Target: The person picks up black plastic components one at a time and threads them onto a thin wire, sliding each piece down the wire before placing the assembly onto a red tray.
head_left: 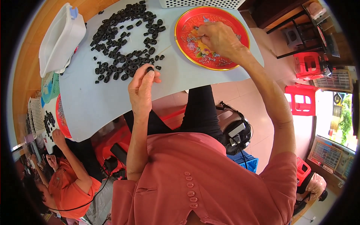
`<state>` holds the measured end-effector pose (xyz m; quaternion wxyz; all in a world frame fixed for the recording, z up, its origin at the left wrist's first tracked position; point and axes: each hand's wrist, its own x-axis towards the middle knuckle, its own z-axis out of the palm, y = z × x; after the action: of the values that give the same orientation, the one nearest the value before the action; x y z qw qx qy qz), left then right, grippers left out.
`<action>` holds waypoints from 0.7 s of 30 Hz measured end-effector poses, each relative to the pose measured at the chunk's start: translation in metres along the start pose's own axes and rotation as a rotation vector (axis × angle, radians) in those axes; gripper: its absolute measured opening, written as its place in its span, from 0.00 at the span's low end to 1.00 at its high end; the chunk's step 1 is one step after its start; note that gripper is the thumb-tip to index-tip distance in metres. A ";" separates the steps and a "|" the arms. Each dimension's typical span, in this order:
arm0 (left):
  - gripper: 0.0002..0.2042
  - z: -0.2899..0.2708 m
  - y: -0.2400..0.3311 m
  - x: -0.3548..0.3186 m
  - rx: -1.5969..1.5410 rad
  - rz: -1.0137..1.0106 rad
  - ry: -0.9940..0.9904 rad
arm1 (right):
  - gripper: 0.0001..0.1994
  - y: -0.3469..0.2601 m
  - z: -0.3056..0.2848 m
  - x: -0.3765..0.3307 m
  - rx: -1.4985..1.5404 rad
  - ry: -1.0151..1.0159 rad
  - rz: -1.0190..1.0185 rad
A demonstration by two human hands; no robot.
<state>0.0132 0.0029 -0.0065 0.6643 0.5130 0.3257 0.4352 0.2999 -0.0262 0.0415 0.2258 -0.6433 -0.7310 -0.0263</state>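
My left hand (140,92) is closed at the table's near edge, pinching a small black plastic cord lock (150,69) between thumb and fingers. Just beyond it, many similar black pieces (127,62) lie loose in a wide, ragged ring. To the right, a round red tray (187,24) with a gold rim and a printed flower pattern holds small silvery springs (213,60). Over this tray my right hand (221,39) is bent down, its fingertips pinched together near the tray's middle. Whatever those fingers grip is too small or hidden to make out.
A white plastic bin (62,41) stands on the pale table's (86,105) left edge, and a white perforated basket (202,3) at its far edge. Another person in orange (73,187) works at the lower left. Red stools (302,98) stand on the right.
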 end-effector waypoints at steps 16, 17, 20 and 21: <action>0.12 0.002 0.005 -0.003 0.187 0.000 -0.001 | 0.07 0.001 -0.028 -0.015 0.181 -0.045 0.165; 0.12 0.002 0.004 -0.004 0.203 0.016 0.003 | 0.06 0.001 -0.025 -0.014 0.199 -0.038 0.182; 0.12 0.005 0.005 -0.004 0.226 0.034 -0.007 | 0.06 0.002 -0.017 -0.007 0.093 -0.020 0.174; 0.12 0.005 0.005 -0.004 0.234 0.036 -0.011 | 0.06 0.001 -0.013 -0.003 0.096 -0.019 0.169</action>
<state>0.0146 -0.0021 -0.0007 0.5936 0.5955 0.3612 0.4032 0.3052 -0.0336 0.0517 0.2509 -0.6913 -0.6768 0.0338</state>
